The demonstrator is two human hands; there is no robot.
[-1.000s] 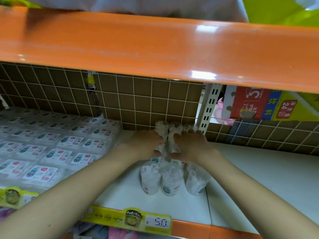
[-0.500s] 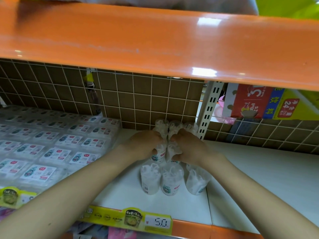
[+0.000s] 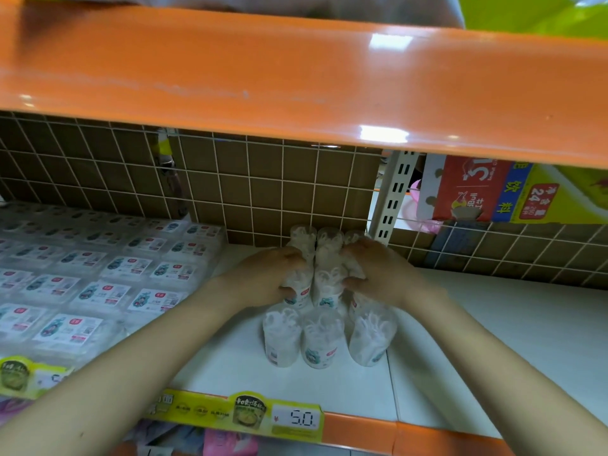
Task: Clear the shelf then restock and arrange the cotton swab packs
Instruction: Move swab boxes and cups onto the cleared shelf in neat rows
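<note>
Both hands, left hand and right hand, grip middle cotton swab packs near the shelf back grid; bare white shelf lies to the right.

The upper shelf edge is glossy orange metal — it reflects lamps. The lower shelf board looks matt white. The cotton swab packs are clear, smooth plastic — the price label glossy paper.
</note>
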